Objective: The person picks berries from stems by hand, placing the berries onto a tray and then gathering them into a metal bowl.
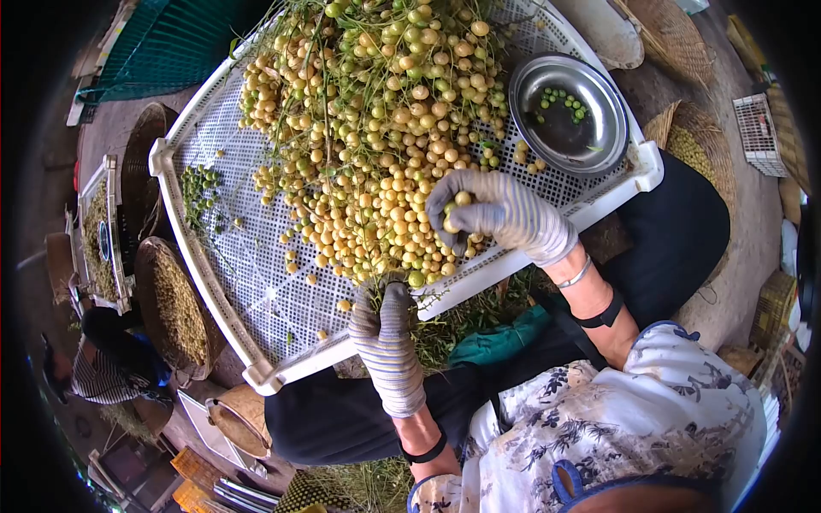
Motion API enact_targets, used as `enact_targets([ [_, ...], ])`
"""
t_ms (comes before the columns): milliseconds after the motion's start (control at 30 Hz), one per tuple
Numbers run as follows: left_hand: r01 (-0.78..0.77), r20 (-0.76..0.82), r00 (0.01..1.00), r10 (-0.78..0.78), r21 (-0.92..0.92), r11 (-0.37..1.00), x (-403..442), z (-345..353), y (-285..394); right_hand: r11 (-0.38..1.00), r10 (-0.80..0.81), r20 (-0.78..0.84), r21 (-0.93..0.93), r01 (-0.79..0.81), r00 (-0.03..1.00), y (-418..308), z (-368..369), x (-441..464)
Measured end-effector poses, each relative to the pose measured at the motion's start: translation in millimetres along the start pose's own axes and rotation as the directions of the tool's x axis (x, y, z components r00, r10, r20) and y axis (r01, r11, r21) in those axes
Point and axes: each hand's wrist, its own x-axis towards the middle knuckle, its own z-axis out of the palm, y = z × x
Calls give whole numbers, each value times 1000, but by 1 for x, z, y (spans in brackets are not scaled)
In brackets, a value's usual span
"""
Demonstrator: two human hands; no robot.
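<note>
A heap of small round yellow-green fruits (376, 205), many on thin green stems, lies on a white perforated plastic tray (222, 274). My left hand (389, 342), in a striped glove, is closed around the thin stems of a fruit sprig (402, 286) at the tray's near edge. My right hand (505, 209), also gloved, curls above the heap with a few loose fruits (457, 209) held between thumb and fingers. A metal bowl (526, 90) containing several green fruits (564, 104) stands on the tray's right side.
Small green fruits (201, 195) lie at the tray's left side. Stripped stems (466, 312) and a teal cloth (500, 338) are below the near edge. Fruit-filled baskets stand left (175, 303) and right (691, 152). Another person (111, 368) sits at the far left.
</note>
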Motion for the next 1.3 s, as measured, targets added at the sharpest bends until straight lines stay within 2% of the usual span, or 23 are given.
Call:
enact_targets([
  [33, -11, 17, 1000, 11, 8, 1000, -1, 1, 0, 1000, 22, 2, 9, -22, 1000, 1, 5, 1],
  [67, -51, 25, 998, 50, 50, 997, 0, 1, -3, 991, -10, 41, -135, 16, 999, -1, 13, 4],
  [100, -94, 39, 995, 91, 92, 991, 1, 3, -8, 919, -156, 99, -350, 181, 983, 10, 16, 8],
  [167, -157, -21, 987, 157, 13, 988, 1, 11, -15, 831, -97, 110, -538, 141, 989, 3, 30, 3],
  [200, -151, -7, 989, 151, -8, 989, 0, 8, -15, 920, -24, 14, -392, 27, 1000, 5, 38, 2],
  [233, -115, -21, 993, 115, 15, 993, -1, 9, -13, 895, -5, -1, -446, 4, 1000, 0, 39, 1],
  [300, -24, 40, 999, 25, -45, 999, -4, 3, -4, 990, 112, 56, -95, -106, 992, 3, 37, 2],
  [367, 36, -3, 999, -36, -108, 993, -6, 2, 7, 949, 118, 168, 271, -161, 979, 6, 34, 1],
  [467, 28, 65, 998, -21, -109, 994, -15, -19, 20, 910, 124, 51, 391, -134, 991, -9, 36, -2],
  [500, -40, 72, 996, 52, -159, 987, -19, -27, 26, 962, 68, 28, 261, -73, 997, -19, 32, -4],
  [567, -148, -205, 970, 129, -80, 986, -42, -40, 50, 974, -110, -81, -209, 91, 991, -24, 26, 1],
  [600, -517, 8, 842, 539, 298, 803, -38, -97, 22, 658, -407, 27, -685, 313, 913, -18, 17, 7],
  [633, -426, -251, 848, 467, 204, 882, -55, -102, 43, 262, -546, 190, -886, 382, 816, -32, 16, 11],
  [667, -614, 46, 613, 789, 657, 438, -66, -146, 40, 192, -606, 177, -913, 359, 776, -37, 13, 15],
  [700, -530, -17, 517, 856, 779, 335, -71, -164, 47, 124, -664, 168, -936, 329, 729, -42, 11, 19],
  [767, -291, -214, 432, 876, 886, 360, -83, -187, 61, 502, -593, -62, -808, 308, 803, -77, 23, 18],
  [833, -108, -305, 429, 850, 918, 383, -88, -210, 62, 508, -732, -142, -765, 396, 666, -89, 15, 46],
  [900, 40, -346, 441, 828, 929, 367, -91, -229, 58, 496, -771, -224, -799, 340, 596, -107, 11, 72],
  [967, 129, -358, 445, 821, 933, 336, -96, -244, 52, 314, -892, -156, -889, 333, 425, -122, 4, 103],
  [1033, 188, -364, 447, 817, 931, 312, -99, -256, 45, 341, -874, -199, -902, 266, 444, -133, 2, 125],
  [1167, 252, -363, 428, 828, 928, 276, -108, -271, 37, 59, -818, -97, -995, -86, 566, -154, -1, 169],
  [1233, 270, -339, 408, 848, 932, 243, -112, -275, 34, -33, -479, -250, -953, -302, 842, -170, 12, 180],
  [1300, 292, -271, 362, 892, 942, 168, -118, -275, 32, 27, -597, -135, -989, -148, 791, -157, 3, 198],
])
